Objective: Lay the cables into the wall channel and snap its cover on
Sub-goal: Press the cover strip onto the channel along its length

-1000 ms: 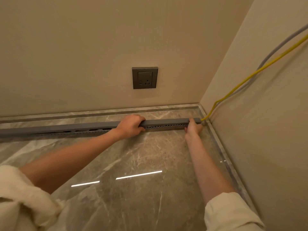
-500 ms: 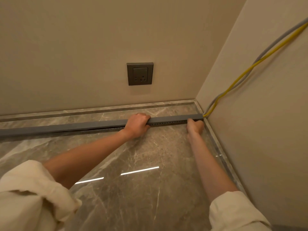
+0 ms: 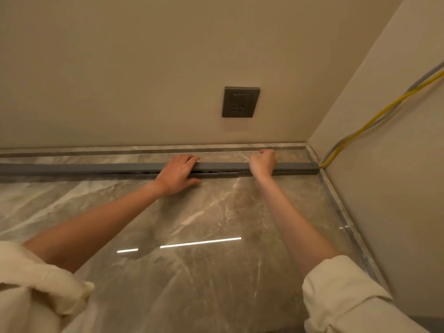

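Both hands' fingers [image 3: 189,159] over gray cover [image 3: 223,166]

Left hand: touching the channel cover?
Touching. Head view shows the left hand draped across the grey channel cover, fingers over its far edge, thumb on the floor side.

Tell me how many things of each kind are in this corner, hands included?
Hands: 2, the left hand and the right hand, both on the channel
Cables: 2, yellow cable and grey cable
Grey channel with cover: 1
Wall socket: 1
Total: 6
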The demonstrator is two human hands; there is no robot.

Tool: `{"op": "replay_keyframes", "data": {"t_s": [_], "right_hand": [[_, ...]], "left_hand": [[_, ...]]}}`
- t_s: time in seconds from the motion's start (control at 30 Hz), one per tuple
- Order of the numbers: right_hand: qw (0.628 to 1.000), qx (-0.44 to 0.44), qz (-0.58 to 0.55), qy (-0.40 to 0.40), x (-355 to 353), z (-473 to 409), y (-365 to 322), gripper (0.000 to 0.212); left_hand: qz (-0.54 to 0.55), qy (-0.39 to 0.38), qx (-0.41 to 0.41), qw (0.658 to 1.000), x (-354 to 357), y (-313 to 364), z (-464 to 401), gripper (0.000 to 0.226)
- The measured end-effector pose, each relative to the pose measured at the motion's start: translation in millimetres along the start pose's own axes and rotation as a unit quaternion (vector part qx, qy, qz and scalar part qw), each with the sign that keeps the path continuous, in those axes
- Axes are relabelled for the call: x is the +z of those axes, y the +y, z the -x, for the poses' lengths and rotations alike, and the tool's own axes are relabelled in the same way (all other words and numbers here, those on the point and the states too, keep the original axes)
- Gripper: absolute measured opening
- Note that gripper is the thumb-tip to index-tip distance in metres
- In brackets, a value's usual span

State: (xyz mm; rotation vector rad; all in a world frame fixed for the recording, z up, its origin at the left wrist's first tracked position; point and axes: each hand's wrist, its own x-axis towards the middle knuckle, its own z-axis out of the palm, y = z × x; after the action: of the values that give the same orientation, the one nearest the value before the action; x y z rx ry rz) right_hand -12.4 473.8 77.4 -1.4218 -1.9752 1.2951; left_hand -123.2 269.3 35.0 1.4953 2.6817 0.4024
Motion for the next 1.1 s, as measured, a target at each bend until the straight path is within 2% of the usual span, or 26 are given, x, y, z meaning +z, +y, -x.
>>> {"op": "replay_keyframes", "data": {"t_s": [0.2, 0.4, 0.53, 0.73, 0.87, 1.1], "right_hand": [[0.992, -0.048, 0.058, -0.103, 76, 67, -31, 0.032], [0.974, -0.105, 0.091, -0.177, 148, 135, -55, 0.026], [0.96, -0.158, 0.114, -0.202, 190, 168, -69, 0.018], [0.926, -0.25, 0.158, -0.236, 253, 211, -89, 0.017], [0.887, -0.334, 0.215, -0.234, 292, 238, -103, 0.02], [0.761, -0.51, 0.26, -0.305, 351, 274, -129, 0.028]], "left_hand": [[-0.014, 0.001, -0.093, 0.996, -38, -80, 71, 0.074], [-0.021, 0.029, -0.126, 0.991, -66, -150, 133, 0.059], [-0.019, 0.05, -0.138, 0.989, -83, -187, 163, 0.048], [-0.021, 0.035, -0.172, 0.984, -108, -248, 205, 0.048], [-0.023, 0.036, -0.189, 0.981, -128, -290, 230, 0.051], [-0.03, 0.029, -0.222, 0.974, -148, -356, 258, 0.058]]}}
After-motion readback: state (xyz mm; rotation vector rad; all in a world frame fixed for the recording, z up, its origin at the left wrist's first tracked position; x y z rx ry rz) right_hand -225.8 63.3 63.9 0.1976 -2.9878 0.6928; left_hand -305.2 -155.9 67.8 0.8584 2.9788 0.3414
